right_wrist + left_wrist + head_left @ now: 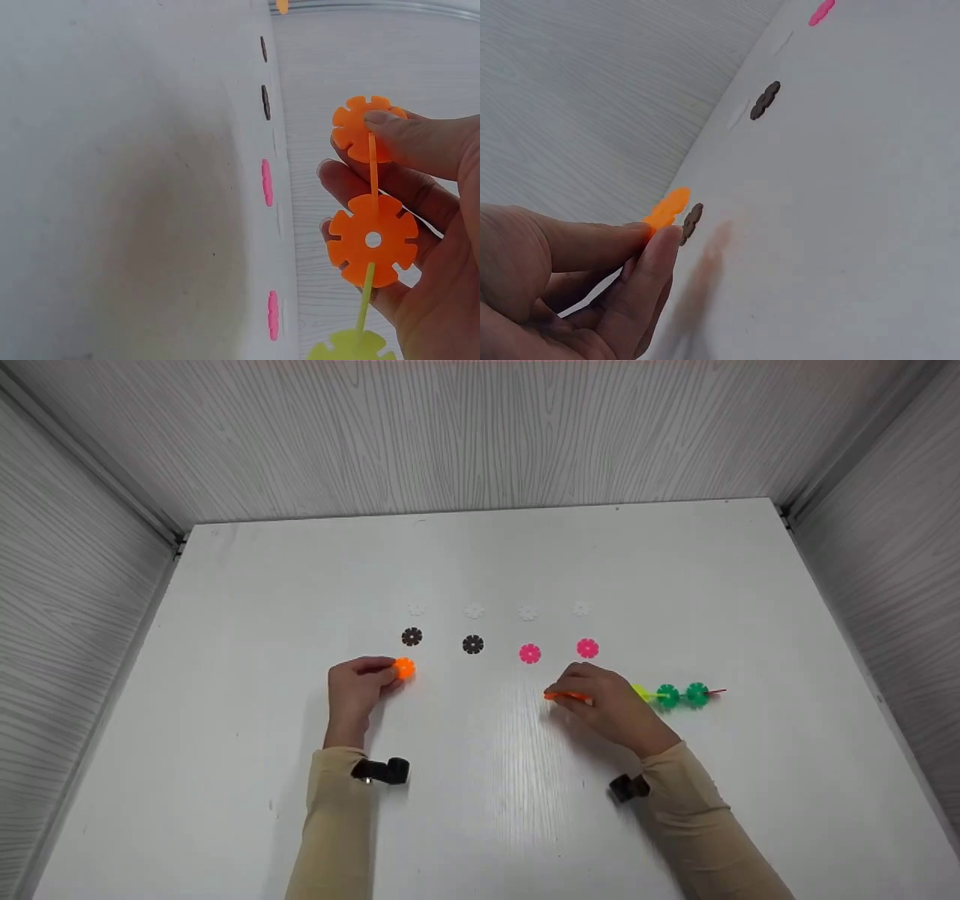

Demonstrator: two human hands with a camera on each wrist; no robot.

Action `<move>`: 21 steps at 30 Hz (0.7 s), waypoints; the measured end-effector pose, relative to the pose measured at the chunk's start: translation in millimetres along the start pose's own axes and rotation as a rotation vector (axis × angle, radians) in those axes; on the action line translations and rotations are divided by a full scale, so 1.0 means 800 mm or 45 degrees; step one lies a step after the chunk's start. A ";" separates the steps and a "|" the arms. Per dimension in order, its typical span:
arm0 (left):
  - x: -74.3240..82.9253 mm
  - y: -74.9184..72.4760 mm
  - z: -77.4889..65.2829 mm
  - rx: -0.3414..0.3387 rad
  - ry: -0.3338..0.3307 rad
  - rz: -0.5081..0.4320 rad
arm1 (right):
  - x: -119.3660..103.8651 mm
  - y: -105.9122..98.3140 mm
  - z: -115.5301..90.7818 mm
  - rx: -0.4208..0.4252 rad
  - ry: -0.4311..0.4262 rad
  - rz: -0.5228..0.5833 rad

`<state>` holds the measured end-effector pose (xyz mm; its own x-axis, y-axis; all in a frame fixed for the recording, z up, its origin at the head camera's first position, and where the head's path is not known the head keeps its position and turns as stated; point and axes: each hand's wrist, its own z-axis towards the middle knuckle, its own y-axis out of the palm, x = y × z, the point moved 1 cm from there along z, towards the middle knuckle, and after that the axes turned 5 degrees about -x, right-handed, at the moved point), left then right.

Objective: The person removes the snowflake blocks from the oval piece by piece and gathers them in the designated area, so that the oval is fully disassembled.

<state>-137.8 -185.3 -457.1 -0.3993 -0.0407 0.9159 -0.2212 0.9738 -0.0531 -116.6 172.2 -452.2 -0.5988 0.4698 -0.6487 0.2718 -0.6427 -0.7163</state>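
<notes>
Between thumb and fingers my left hand (355, 694) pinches a notched orange disc (405, 668), held just above the table. My right hand (606, 699) holds the orange end of a chain of interlocked snowflake discs. In the right wrist view the thumb presses the top orange disc (351, 129); below it an edge-on orange disc links to another flat orange disc (352, 251). A yellow disc (352, 346) follows at the lower edge. Beyond the hand, the chain runs on to green discs (697, 694) and a red disc seen edge-on (718, 691).
On the white table (247, 607) lie two dark discs (473, 644) and two pink discs (530, 653) in a row. Several white discs (528, 612) form a row behind them. Wood-grain panels (465, 435) stand at the back and both sides.
</notes>
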 end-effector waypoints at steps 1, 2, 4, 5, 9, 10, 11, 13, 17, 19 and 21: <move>0.000 -0.002 0.002 -0.001 -0.006 0.006 | 0.000 0.000 0.000 -0.001 0.001 -0.005; -0.001 -0.003 0.004 -0.004 -0.012 0.006 | 0.000 0.000 0.001 -0.005 0.006 -0.011; -0.002 -0.004 0.008 -0.011 -0.017 0.002 | 0.001 0.000 0.001 -0.016 0.012 -0.020; -0.003 -0.004 0.010 -0.015 -0.016 0.002 | 0.001 0.000 0.001 -0.022 0.017 -0.025; -0.005 -0.002 0.016 -0.026 -0.003 0.026 | 0.001 0.001 0.000 -0.046 0.042 -0.034; -0.005 -0.001 0.017 -0.028 -0.001 0.041 | 0.001 0.001 -0.001 -0.049 0.048 -0.032; -0.005 -0.001 0.017 -0.029 -0.004 0.058 | 0.001 0.000 -0.001 -0.052 0.057 -0.031; -0.004 -0.001 0.018 -0.033 -0.014 0.091 | 0.002 0.000 -0.001 -0.055 0.074 -0.029; 0.000 -0.001 0.016 -0.051 -0.038 0.130 | 0.004 0.000 -0.001 -0.067 0.100 -0.035; 0.001 -0.001 0.016 -0.059 -0.049 0.129 | 0.004 0.001 0.000 -0.073 0.108 -0.038; 0.003 -0.002 0.015 -0.068 -0.060 0.137 | 0.005 0.001 0.000 -0.078 0.116 -0.039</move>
<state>-149.0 -189.5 -459.8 -0.4596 0.0555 0.8864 -0.1275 0.9836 -0.1277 -118.3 173.4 -455.6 -0.5373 0.5433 -0.6451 0.3017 -0.5904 -0.7486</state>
